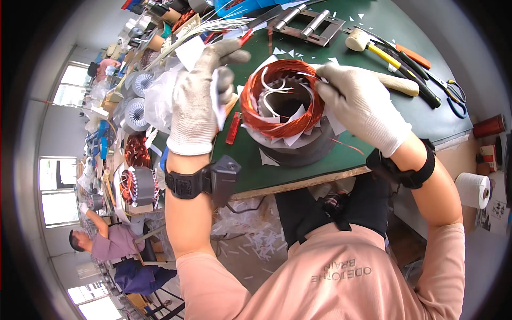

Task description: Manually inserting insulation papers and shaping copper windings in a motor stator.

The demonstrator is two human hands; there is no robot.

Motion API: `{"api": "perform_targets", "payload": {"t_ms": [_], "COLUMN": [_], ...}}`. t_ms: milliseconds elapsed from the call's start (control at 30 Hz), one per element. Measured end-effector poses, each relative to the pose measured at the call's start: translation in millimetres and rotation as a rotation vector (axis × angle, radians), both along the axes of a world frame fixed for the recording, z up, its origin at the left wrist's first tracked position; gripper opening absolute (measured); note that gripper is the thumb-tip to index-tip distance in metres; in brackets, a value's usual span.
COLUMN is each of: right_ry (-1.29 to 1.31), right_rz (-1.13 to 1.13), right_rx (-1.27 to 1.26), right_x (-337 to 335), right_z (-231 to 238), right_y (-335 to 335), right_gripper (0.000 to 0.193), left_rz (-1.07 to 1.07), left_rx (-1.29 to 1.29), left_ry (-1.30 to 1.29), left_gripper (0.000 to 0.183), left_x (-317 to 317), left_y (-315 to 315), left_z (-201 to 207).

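A motor stator (288, 152) sits on the green bench, ringed on top by orange-red copper windings (253, 109). White leads (274, 90) curl over its bore, and white paper pieces stick out around the coils. My right hand (365, 104), in a white knitted glove, is closed at the ring's right rim; its fingertips hide what they pinch. Left of the stator, apart from it, is my gloved left hand (194, 101). Its fingers are curled, with a piece of white paper (218, 101) against the palm. A red-tipped item (246, 37) shows just beyond its fingertips, and I cannot tell if they touch it.
On the right lie a mallet (358, 40), a wooden handle (400, 84), and blue-handled scissors (457, 101). A metal fixture (309, 25) stands at the back. A red object (233, 128) lies left of the stator. Another person (109, 240) works at the far left.
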State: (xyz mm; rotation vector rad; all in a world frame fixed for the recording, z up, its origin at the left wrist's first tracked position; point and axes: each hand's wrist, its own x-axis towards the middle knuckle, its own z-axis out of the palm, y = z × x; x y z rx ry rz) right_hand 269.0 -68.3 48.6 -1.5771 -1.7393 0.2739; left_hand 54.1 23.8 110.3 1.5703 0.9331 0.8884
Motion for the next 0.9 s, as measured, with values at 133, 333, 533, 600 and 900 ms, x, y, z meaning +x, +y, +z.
{"api": "perform_targets", "payload": {"t_ms": [133, 333, 533, 600, 900], "right_ry": [0.377, 0.822, 0.753, 0.337, 0.999], "right_rz": [0.189, 0.402, 0.295, 0.285, -0.114], "right_rx": [0.041, -0.039, -0.137, 0.064, -0.028], "right_x": [-11, -31, -33, -29, 38], "right_z": [36, 39, 34, 47, 13], "right_y": [16, 27, 29, 23, -25], "right_gripper": [0.038, 0.031, 0.028, 0.027, 0.041], "left_rz": [-0.126, -0.063, 0.124, 0.123, 0.691], "left_rx": [-0.022, -0.107, 0.279, 0.813, 0.535], "left_ry": [-0.253, -0.253, 0.149, 0.371, 1.154], "left_gripper": [0.032, 0.031, 0.033, 0.028, 0.036], "left_x": [28, 36, 14, 1, -209], "left_y": [-17, -37, -25, -24, 75], "left_z": [-2, 5, -23, -26, -116]}}
